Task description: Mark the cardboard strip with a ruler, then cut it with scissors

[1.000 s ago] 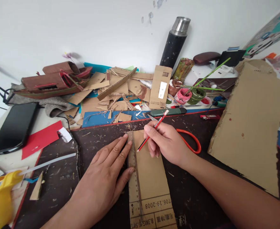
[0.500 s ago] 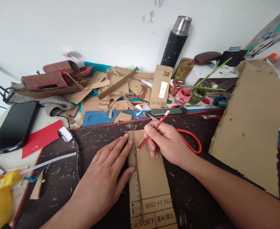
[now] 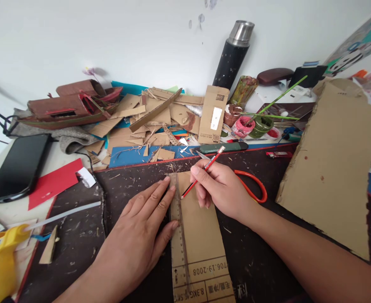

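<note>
A strip of printed cardboard [image 3: 202, 227] lies lengthwise on the dark mat in front of me. Along its left side rests a clear ruler [image 3: 179, 235]. My left hand [image 3: 144, 219] is laid flat with its fingers stretched out, the fingertips and thumb pressing on the ruler's left edge. In my right hand [image 3: 218, 185] is a red and black pencil [image 3: 201, 176], pinched between thumb and fingers. Its tip is at the ruler's right edge, over the cardboard. Scissors with orange-red handles [image 3: 262, 189] lie partly hidden under my right hand.
A yellow glue gun [image 3: 2, 261] and a phone [image 3: 17, 166] lie at the left. Cardboard scraps [image 3: 153, 122], a brown model boat [image 3: 68, 109], a black thermos [image 3: 232, 59] and paint jars [image 3: 244, 126] line the back. A large cardboard sheet [image 3: 333, 168] stands at the right.
</note>
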`<control>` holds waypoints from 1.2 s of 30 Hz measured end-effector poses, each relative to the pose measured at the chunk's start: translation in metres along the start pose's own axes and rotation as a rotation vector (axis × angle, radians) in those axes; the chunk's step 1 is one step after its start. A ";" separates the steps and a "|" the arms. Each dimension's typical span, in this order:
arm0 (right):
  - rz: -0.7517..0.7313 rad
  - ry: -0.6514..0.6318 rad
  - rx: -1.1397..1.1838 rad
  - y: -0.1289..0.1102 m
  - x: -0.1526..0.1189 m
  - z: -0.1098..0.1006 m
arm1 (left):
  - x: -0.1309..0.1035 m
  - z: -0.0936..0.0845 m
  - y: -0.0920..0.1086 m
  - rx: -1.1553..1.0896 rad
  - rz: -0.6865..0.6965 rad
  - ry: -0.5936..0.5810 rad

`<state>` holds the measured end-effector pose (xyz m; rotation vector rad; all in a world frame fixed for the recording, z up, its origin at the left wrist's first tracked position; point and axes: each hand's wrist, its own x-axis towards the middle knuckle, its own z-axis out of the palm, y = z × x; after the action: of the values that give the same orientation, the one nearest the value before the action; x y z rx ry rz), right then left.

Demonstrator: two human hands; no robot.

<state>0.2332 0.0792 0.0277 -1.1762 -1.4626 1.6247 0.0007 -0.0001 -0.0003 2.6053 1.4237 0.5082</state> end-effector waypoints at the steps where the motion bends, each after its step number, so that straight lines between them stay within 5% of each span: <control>1: -0.002 0.003 -0.006 0.000 0.000 0.000 | 0.000 0.000 0.000 0.000 0.001 0.001; 20: -0.015 0.002 -0.022 0.000 -0.001 0.000 | -0.001 0.000 -0.001 -0.019 -0.002 0.000; 31: -0.024 0.084 0.167 0.002 0.001 -0.002 | -0.004 -0.001 0.004 0.054 0.004 0.057; 36: -0.065 0.095 0.167 0.003 0.005 -0.007 | -0.006 -0.012 0.017 -0.027 0.318 -0.006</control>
<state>0.2382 0.0860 0.0236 -1.0855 -1.2665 1.5909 0.0067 -0.0151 0.0145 2.8206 0.9950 0.5492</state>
